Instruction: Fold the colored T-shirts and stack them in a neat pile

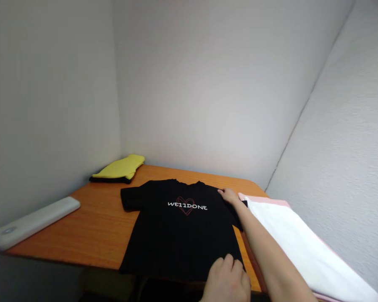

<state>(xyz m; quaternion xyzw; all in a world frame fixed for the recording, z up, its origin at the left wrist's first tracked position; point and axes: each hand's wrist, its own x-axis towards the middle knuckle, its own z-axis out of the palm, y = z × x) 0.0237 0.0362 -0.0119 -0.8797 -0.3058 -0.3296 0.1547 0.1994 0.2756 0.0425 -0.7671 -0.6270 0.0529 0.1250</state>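
A black T-shirt (176,239) lies spread on the wooden table, front side up, its collar toward the far wall. White lettering and a red heart outline are printed on its chest. My right hand (229,196) reaches to the shoulder at the shirt's right side, thumb and fingers closed on the cloth there. At the lower right corner of the hem, my left hand (227,280) has its fingers curled over the fabric; the fingertips are hidden. The sleeve on the right hangs partly behind my right forearm.
Folded yellow cloth (121,167) rests on folded black cloth (110,180) at the far left. A long white device (38,222) lies along the left edge of the wooden table (94,235). White fabric with pink edging (290,235) is at the right. Walls stand behind and on both sides.
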